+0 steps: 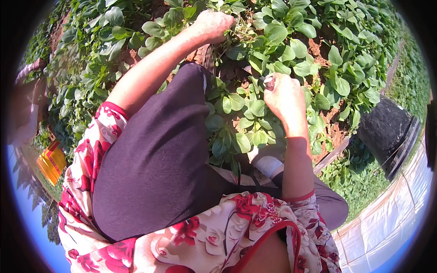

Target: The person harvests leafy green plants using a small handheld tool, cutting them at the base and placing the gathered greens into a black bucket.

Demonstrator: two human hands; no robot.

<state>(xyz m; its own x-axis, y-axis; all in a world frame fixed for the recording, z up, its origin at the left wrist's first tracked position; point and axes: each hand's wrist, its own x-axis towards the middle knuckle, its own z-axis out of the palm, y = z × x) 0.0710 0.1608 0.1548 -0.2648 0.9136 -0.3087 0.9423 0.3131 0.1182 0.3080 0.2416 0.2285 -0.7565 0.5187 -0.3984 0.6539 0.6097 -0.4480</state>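
My left hand [214, 26] is closed at the top middle, low among the plants. Thin, small-leaved weeds [240, 32] stick out at its fingers, paler than the broad-leaved greens around them. Nearer to me and to the right, my right hand [286, 96] is curled into a fist. From it shows the end of a dark reddish-brown thing [269, 83] with a pale, shiny tip; the rest is hidden by the fingers. Leafy green plants [259, 109] with rounded leaves stand just left of this fist and below it.
Dense rows of greens [114, 34] surround me, with reddish soil [336, 123] between them. A black bucket [387, 129] lies tilted at the right, beside white sheeting [387, 214]. My bent knee [191, 84] rises between my arms. Another person's sleeve [31, 69] and a yellow bag [51, 161] are far left.
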